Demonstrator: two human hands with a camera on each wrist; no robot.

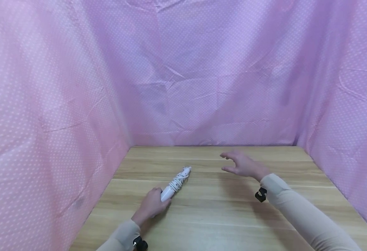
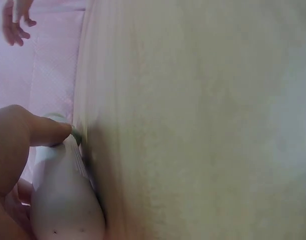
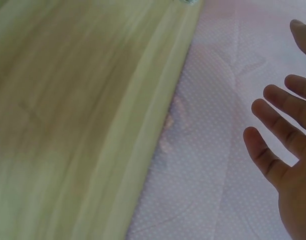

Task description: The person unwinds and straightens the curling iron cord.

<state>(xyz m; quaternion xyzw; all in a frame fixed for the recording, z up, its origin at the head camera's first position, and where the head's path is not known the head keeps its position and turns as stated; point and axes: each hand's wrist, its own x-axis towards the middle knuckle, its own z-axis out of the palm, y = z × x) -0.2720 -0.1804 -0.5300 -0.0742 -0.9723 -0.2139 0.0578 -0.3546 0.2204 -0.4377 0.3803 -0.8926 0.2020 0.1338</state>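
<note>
A long white appliance with a white cord (image 1: 178, 181) wound round its far part lies slanted on the wooden table; its exact kind is unclear. My left hand (image 1: 153, 202) grips its near end, fingers and thumb around the smooth body. In the left wrist view the rounded white body (image 2: 65, 200) shows two small dark holes, and the thumb lies along it. Off to the right, my right hand (image 1: 241, 164) hovers above the table with spread fingers and holds nothing. The right wrist view shows these fingers (image 3: 275, 117) apart from any object.
The wood-grain table (image 1: 215, 216) reaches back to a pink dotted cloth (image 1: 202, 87), which also hangs along the left and right sides. Each sleeve has a small black device (image 1: 260, 194) at the wrist.
</note>
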